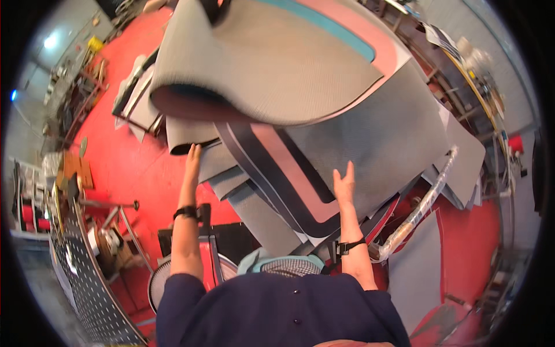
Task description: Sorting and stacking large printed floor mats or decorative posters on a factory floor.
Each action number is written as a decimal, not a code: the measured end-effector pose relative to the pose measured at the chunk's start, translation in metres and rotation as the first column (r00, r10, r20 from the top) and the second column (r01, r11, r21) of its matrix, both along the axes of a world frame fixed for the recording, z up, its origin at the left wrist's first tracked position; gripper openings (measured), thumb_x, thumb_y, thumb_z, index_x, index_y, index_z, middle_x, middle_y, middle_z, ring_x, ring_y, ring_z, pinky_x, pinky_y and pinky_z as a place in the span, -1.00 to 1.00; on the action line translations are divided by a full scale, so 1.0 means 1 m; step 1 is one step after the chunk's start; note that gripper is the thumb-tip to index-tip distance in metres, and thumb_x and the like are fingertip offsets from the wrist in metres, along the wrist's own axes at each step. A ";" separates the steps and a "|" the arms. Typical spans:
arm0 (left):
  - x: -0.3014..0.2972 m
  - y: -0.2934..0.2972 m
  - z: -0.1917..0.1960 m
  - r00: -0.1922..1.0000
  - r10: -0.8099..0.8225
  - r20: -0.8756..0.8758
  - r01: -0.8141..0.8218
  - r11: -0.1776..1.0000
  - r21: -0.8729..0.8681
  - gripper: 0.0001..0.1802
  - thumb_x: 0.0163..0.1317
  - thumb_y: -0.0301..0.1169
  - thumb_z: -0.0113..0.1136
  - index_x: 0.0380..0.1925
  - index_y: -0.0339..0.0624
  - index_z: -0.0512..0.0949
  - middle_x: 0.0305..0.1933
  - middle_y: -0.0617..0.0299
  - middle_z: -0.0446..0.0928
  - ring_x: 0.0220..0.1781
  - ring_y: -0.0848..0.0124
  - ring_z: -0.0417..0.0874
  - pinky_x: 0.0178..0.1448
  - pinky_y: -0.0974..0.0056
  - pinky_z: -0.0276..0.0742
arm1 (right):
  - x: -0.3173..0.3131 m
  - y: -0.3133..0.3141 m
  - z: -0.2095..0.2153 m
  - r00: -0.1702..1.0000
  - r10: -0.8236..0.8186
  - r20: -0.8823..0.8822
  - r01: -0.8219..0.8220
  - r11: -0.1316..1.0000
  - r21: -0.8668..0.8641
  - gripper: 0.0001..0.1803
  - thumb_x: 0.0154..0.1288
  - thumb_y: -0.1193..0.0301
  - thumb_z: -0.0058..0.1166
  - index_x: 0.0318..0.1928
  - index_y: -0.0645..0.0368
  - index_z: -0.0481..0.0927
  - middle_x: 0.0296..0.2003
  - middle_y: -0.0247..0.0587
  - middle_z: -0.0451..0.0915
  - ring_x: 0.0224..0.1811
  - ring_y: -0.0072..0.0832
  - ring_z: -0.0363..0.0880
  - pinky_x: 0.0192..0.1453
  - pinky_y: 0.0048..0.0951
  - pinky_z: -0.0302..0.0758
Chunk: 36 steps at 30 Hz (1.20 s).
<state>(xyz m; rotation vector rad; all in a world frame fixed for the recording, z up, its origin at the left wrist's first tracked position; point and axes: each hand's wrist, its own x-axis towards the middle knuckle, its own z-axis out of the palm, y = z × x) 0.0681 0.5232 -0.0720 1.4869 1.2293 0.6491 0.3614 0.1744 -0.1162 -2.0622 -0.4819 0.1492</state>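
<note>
Two bare hands, over a pile of large mats [393,127]; one grey mat [277,63] curls across its top. The left hand [194,157], fingers straight, is beside a rolled edge; the right hand [344,184], fingers spread, is over the pile. Both look empty; contact is unclear. One plastic-wrapped tube [425,209] slants at right.

The navy shirt [260,318] has small buttons [296,292] and short sleeves [180,296], and a black strap [186,211] circles each forearm [185,248].

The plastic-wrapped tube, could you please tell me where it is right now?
In the head view, the plastic-wrapped tube slants across the right side, to the right of the right hand and beside the grey sheets.
</note>
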 end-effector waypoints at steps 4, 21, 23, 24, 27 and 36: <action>0.055 -0.023 -0.076 0.721 0.158 -0.675 -0.027 0.979 0.201 -0.14 0.09 0.13 -0.05 0.16 -0.39 0.12 0.24 -0.30 0.04 0.33 -0.13 -0.05 0.30 -0.03 -0.02 | -0.012 -0.062 -0.033 0.985 -0.148 -0.086 0.128 0.971 -0.200 -0.36 0.07 0.40 0.08 0.13 0.44 0.17 0.17 0.21 0.15 0.25 -0.07 0.10 0.30 -0.27 0.06; 0.104 -0.110 -0.053 0.908 0.249 0.338 -0.247 0.968 -0.049 -0.41 0.01 -0.43 0.15 0.06 -0.39 0.23 0.05 -0.15 0.27 0.15 0.09 0.27 0.21 0.19 0.20 | -0.029 0.068 -0.010 0.934 0.328 0.140 -0.123 0.664 -0.737 -0.11 0.01 0.48 0.08 0.27 0.33 -0.18 0.29 0.17 -0.28 0.37 -0.07 -0.33 0.28 0.15 -0.11; 0.096 -0.098 -0.052 0.945 0.243 0.217 -0.286 0.939 0.192 -0.46 0.03 -0.43 0.14 0.03 -0.38 0.26 0.03 -0.11 0.29 0.10 0.14 0.33 0.17 0.22 0.25 | -0.031 0.076 -0.009 0.917 0.352 0.186 -0.062 0.587 -0.807 -0.14 0.02 0.48 0.03 0.26 0.38 -0.19 0.28 0.23 -0.27 0.36 -0.02 -0.34 0.25 0.20 -0.10; 0.100 -0.096 -0.052 0.968 0.232 0.093 -0.250 0.879 0.405 -0.50 0.05 -0.43 0.12 0.00 -0.38 0.29 0.02 -0.07 0.32 0.04 0.20 0.39 0.13 0.24 0.29 | -0.019 0.072 -0.026 0.892 0.358 0.276 0.020 0.579 -0.815 -0.19 0.07 0.48 -0.04 0.25 0.41 -0.18 0.27 0.29 -0.26 0.35 0.03 -0.33 0.24 0.21 -0.08; 0.102 -0.088 -0.041 0.982 0.161 0.100 -0.182 0.943 0.278 -0.57 0.09 -0.40 0.11 -0.04 -0.34 0.34 -0.05 0.06 0.40 -0.04 0.35 0.47 0.03 0.29 0.37 | -0.010 0.067 -0.026 0.821 0.466 0.329 0.031 0.539 -0.841 -0.25 0.09 0.50 -0.10 0.24 0.42 -0.15 0.26 0.30 -0.22 0.35 0.04 -0.30 0.22 0.19 0.01; 0.130 -0.063 -0.029 0.843 0.101 0.528 0.169 0.883 -0.438 -0.56 0.10 -0.35 0.14 -0.06 -0.35 0.32 -0.26 0.11 0.49 -0.23 0.40 0.51 -0.15 0.34 0.45 | 0.047 0.033 0.052 0.780 0.519 0.350 -0.368 0.833 -0.414 -0.69 -0.03 0.64 -0.17 -0.23 0.30 0.52 -0.47 0.16 0.53 -0.40 0.00 0.53 -0.24 -0.15 0.45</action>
